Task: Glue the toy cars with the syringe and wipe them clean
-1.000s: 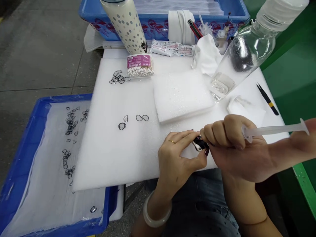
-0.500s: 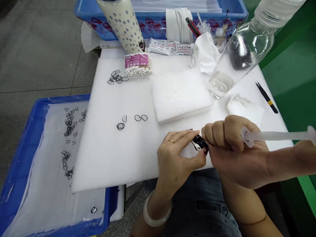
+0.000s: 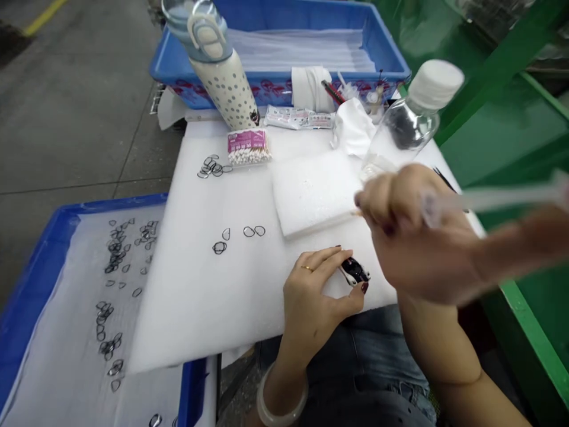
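Black-and-white piece point(image 3: 354, 270) and syringe point(image 3: 498, 199), held apart
My left hand point(image 3: 315, 290) pinches the piece, my right hand point(image 3: 413, 237) grips the syringe; a slack pinch could let the piece slip.

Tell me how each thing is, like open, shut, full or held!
Left hand: pinching the small black-and-white piece.
Right hand: closed around the syringe, blurred.
Spotted flask: lid on.
Clear bottle: capped.
Swab box: holding swabs.
Blue bin: holding white sheets.
White cloth: draped over the bin's edge.
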`<state>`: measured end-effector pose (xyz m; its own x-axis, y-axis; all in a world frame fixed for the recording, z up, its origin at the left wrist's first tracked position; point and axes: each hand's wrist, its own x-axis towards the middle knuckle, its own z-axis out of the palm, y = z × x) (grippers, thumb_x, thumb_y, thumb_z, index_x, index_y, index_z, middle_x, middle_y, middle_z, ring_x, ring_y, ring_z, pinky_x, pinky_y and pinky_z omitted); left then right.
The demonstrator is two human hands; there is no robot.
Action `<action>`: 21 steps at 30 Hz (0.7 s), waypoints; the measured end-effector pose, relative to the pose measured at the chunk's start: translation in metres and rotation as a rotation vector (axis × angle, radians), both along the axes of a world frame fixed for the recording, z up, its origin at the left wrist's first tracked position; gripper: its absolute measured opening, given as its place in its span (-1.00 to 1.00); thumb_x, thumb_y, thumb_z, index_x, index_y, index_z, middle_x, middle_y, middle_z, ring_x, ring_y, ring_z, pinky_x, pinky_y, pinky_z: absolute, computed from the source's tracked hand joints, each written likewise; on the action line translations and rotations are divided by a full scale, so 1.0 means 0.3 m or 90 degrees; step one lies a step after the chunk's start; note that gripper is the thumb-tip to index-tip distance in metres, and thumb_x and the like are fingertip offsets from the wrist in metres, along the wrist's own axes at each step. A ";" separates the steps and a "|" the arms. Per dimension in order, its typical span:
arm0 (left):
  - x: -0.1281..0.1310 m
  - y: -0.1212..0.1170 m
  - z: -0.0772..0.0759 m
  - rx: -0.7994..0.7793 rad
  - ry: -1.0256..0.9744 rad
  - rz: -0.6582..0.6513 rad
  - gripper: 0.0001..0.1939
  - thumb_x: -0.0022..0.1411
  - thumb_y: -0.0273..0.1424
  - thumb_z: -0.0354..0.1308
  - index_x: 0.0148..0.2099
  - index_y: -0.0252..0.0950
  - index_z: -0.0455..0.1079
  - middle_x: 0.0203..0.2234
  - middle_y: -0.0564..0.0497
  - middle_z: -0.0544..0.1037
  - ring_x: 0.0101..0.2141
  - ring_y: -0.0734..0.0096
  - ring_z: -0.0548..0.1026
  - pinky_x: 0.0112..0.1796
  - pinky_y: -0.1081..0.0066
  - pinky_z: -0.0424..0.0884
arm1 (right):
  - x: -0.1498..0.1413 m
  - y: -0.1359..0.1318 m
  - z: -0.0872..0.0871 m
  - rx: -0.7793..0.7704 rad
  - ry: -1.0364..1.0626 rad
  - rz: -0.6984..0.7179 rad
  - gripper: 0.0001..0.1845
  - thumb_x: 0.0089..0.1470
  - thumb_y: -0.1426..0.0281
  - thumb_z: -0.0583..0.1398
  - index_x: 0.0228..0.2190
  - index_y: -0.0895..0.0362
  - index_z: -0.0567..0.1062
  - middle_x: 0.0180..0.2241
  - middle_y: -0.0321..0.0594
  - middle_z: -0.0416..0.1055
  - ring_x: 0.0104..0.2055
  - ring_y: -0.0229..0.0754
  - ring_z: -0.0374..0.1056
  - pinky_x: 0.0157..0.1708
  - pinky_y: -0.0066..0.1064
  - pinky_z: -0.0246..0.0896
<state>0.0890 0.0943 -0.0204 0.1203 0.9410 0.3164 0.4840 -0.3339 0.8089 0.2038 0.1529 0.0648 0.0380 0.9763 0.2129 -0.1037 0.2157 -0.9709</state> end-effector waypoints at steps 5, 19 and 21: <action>-0.034 -0.016 -0.026 0.067 0.083 -0.072 -0.53 0.00 -0.54 0.30 0.01 -0.26 0.51 -0.02 -0.09 0.58 -0.07 0.07 0.51 -0.08 0.05 0.54 | 0.008 0.127 -0.078 -0.037 0.001 0.048 -0.38 0.12 -0.19 -0.02 -0.32 0.07 0.48 -0.20 -0.16 0.51 -0.06 -0.09 0.40 0.02 -0.20 0.25; -0.142 -0.007 0.047 0.011 -0.018 -0.084 -0.76 0.17 -0.51 0.24 -0.10 -0.20 0.56 -0.21 -0.04 0.64 -0.17 0.22 0.58 -0.14 0.22 0.56 | 0.480 0.103 -0.224 -0.120 -0.429 -0.345 -0.83 -0.17 0.30 0.25 -0.47 0.12 0.54 -0.54 -0.19 0.40 -0.49 -0.17 0.26 -0.48 -0.31 0.05; -0.234 0.040 0.069 0.033 0.092 -0.028 -0.81 0.25 -0.47 0.19 -0.12 -0.21 0.57 -0.29 -0.04 0.66 -0.25 0.23 0.60 -0.19 0.23 0.55 | 0.531 0.109 -0.240 -0.114 -0.286 -0.327 -0.82 -0.12 0.24 0.23 -0.51 0.10 0.48 -0.62 -0.23 0.31 -0.60 -0.21 0.20 -0.60 -0.32 0.02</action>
